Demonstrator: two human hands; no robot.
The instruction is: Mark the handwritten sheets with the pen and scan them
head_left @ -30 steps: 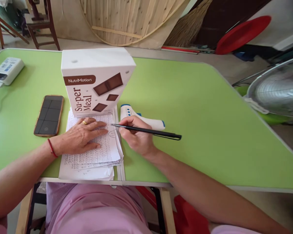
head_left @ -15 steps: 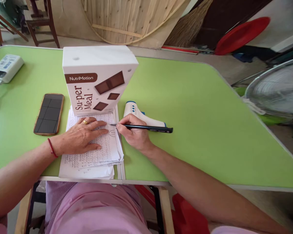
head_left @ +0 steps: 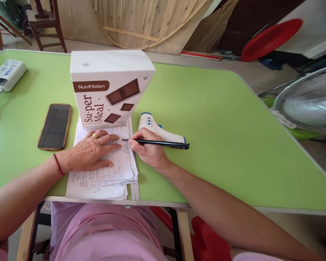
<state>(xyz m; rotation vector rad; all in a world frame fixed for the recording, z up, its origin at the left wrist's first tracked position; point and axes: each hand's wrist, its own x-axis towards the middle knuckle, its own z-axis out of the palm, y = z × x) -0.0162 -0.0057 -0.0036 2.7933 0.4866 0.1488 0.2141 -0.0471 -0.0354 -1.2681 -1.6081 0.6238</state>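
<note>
My left hand (head_left: 96, 151) lies flat with its fingers spread on a stack of handwritten paper sheets (head_left: 125, 166). Between the thumb and fingers of my right hand (head_left: 149, 148) is a black pen (head_left: 168, 144); its tip points left, at the written sheet close to my left fingertips. Whether the tip touches the paper I cannot tell. A white box (head_left: 112, 61) printed "NutriMotion Su-per Meal" stands upright at the far end of the sheets. Just beyond my right hand rests a white and blue handheld thermometer (head_left: 163, 132), partly covered by that hand.
A phone (head_left: 54, 127) in a brown case lies left of the papers on the green table (head_left: 220, 145). At the far left corner sits a white power bank (head_left: 8, 75) with a cable. A fan (head_left: 312, 101) stands beyond the table's right edge.
The pen's rear end has shifted slightly left and down in my right hand's grip. My left hand stays in place on the sheets.
</note>
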